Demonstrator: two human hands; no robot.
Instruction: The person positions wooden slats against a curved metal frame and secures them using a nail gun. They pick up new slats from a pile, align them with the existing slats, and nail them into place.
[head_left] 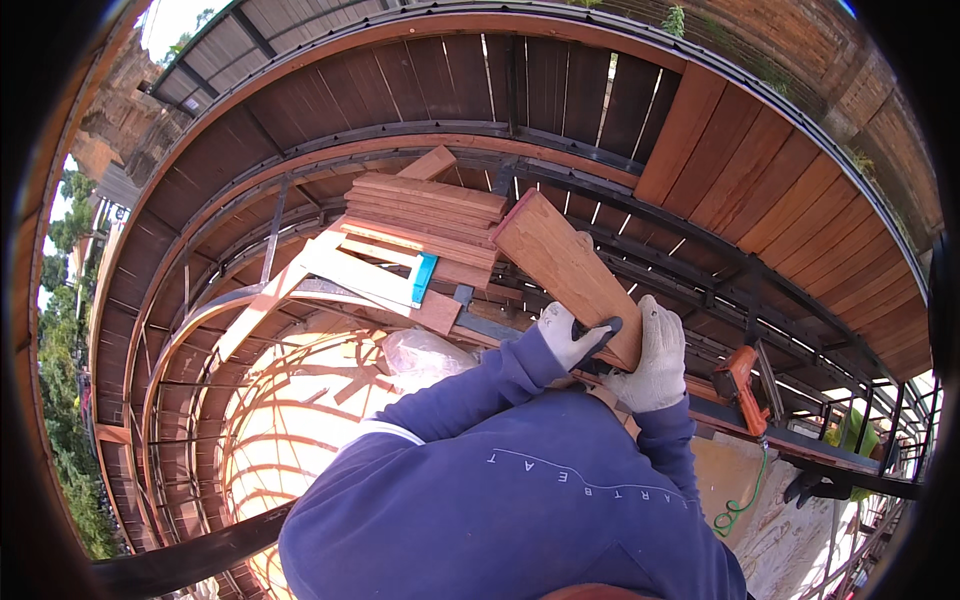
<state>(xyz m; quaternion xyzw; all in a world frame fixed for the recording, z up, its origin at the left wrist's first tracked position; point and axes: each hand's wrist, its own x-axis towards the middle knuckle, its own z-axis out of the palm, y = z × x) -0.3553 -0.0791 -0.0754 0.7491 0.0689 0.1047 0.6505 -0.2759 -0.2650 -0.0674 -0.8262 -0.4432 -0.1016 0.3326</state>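
Note:
In front of my chest a short, wide reddish-brown wooden board [565,265] is held at a slant, its far end pointing away to the left. My left hand [570,335], in a pale glove with dark fingertips, grips the near end from the left, thumb across the face. My right hand [655,355], gloved too, is closed around the right edge near the same end. Left of the board lies a stack of similar boards [425,215]. A handsaw [422,280] with a blue handle rests by the stack's near side. The undersides of both grips are hidden.
An orange power tool [740,388] with a coiled green hose [742,505] sits to my right. Dark metal beams [690,290] with open gaps run ahead, beside fitted planks [790,190]. A clear plastic bag [425,358] lies left. Another person [855,432] is far right.

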